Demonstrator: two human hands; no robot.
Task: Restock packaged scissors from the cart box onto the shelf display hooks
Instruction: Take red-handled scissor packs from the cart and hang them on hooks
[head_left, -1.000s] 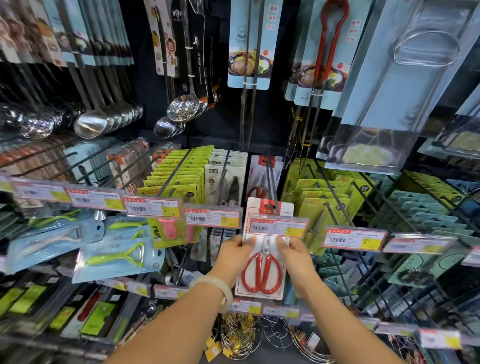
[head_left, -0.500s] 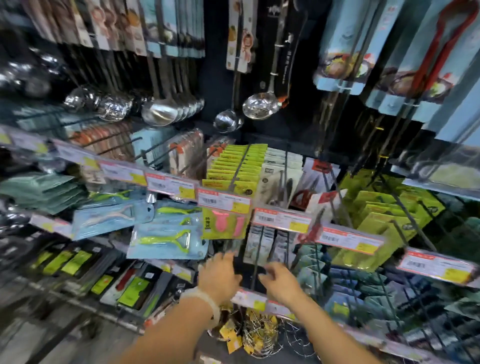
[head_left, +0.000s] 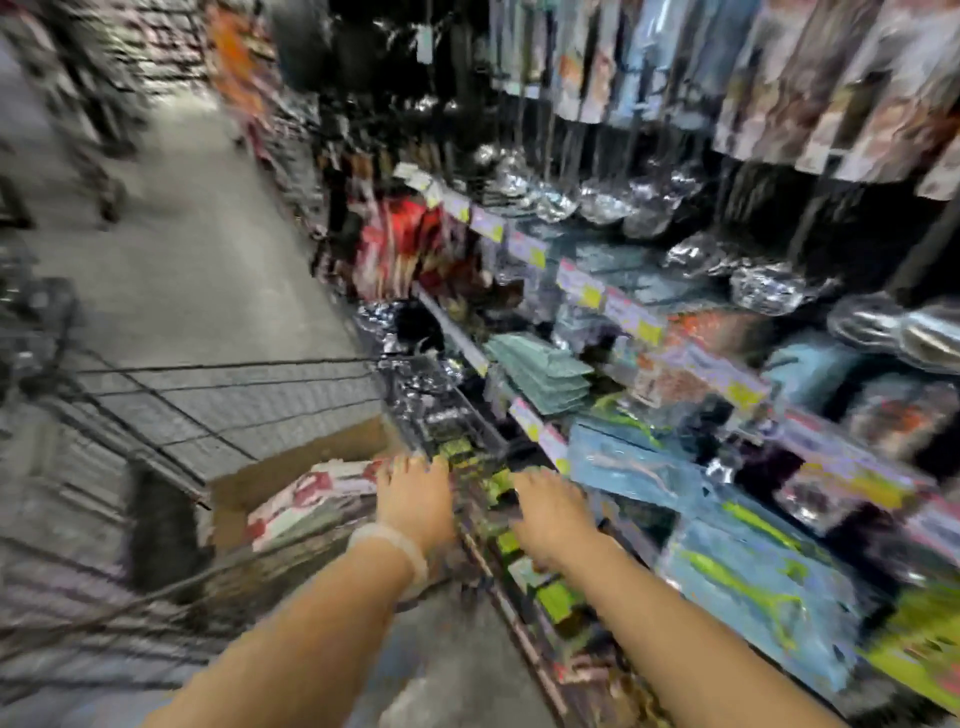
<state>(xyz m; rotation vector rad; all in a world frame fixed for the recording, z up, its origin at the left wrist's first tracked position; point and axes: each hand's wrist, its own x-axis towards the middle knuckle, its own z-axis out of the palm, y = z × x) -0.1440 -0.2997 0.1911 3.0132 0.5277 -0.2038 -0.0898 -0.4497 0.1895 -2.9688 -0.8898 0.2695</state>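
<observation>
The view is heavily blurred and now looks left along the aisle, where half a second ago it faced the hook display straight on. The shelf with its yellow-and-white price tags now runs down the right side, and the grey floor fills the upper left.

A wire cart has come into view at the lower left, just beside the shelf's front edge. Inside it sits an open cardboard box. White and red packaged scissors lie stacked in the box, against its side nearest the shelf.

The left hand, with a pale band at the wrist, has left the display and now reaches over the box, its fingertips at or touching the top package; contact cannot be confirmed through the blur. The fingers look extended rather than curled, and nothing is held in that grip.

The right hand has likewise come away from the hooks and hangs in front of the shelf's lower front edge, beside blue packaged goods. Its fingers appear loosely spread, holding nothing.

The scissors pack seen on the hook one second ago is outside this view
</observation>
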